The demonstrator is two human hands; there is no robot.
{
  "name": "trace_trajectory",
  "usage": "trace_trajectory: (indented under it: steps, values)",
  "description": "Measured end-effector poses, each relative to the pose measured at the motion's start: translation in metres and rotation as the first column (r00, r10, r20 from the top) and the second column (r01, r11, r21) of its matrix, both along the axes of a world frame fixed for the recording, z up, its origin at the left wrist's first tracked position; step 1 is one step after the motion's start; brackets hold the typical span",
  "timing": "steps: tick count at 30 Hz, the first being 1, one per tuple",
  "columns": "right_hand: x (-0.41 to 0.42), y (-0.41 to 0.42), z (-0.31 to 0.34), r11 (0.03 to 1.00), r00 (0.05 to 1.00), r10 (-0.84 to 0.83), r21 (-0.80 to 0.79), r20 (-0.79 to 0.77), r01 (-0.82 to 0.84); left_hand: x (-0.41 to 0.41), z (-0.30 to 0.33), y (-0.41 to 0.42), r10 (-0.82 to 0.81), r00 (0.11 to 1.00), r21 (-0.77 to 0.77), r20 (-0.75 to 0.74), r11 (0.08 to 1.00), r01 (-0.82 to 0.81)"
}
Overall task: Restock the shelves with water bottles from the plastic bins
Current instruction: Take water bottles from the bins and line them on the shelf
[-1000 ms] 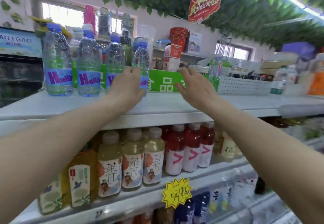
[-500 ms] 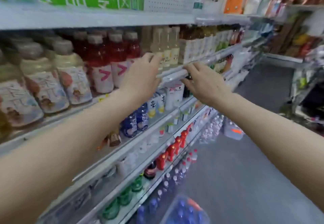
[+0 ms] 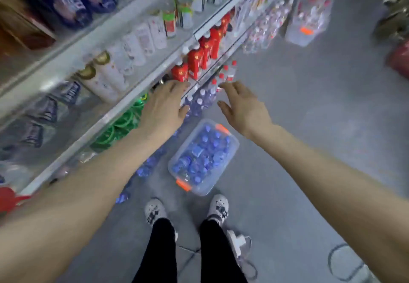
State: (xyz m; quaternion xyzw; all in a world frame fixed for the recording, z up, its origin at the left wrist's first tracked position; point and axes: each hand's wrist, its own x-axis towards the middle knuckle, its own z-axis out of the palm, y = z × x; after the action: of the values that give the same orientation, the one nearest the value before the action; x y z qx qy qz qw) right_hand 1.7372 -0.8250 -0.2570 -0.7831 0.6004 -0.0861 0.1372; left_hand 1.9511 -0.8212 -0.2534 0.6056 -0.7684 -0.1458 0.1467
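A clear plastic bin (image 3: pixel 232 150) with orange latches sits on the grey floor just ahead of my feet. It is packed with blue-capped water bottles (image 3: pixel 202 152). My left hand (image 3: pixel 164 105) and my right hand (image 3: pixel 241 105) hang in the air well above the bin, both empty with fingers spread and relaxed. The left hand is over the shelf edge; the right is over the floor. The frame is blurred by motion.
Shelving (image 3: pixel 124 110) with drinks runs along the left: red bottles (image 3: pixel 199 54), green bottles (image 3: pixel 119 125), pale bottles. More water bottles (image 3: pixel 199 103) stand at its foot. A second clear bin (image 3: pixel 307 19) sits further down the aisle. A white power strip (image 3: pixel 236 240) lies by my right shoe.
My view has swung from the top shelf down to the floor. Both hands have left the shelf, dropped with it, and now hover empty above the bin.
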Motion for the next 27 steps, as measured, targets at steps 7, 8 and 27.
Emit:
trace_trajectory:
  steps: [7, 8, 27]
  values:
    - [-0.007, 0.064, -0.214, 0.940, 0.996, -0.080, 0.330, -0.046, 0.091, 0.005, -0.233, 0.075, -0.001, 1.000, 0.326, 0.027, 0.945, -0.008]
    - [-0.006, 0.071, -0.243, 0.921, 0.994, -0.096, 0.375, -0.047, 0.107, 0.007, -0.265, 0.085, -0.016, 1.000, 0.347, 0.026, 0.938, 0.006]
    - [0.048, 0.098, -0.606, 0.654, 0.821, -0.570, 0.623, 0.033, 0.429, 0.028, -0.597, 0.132, -0.142, 0.960, 0.355, 0.240, 0.934, 0.050]
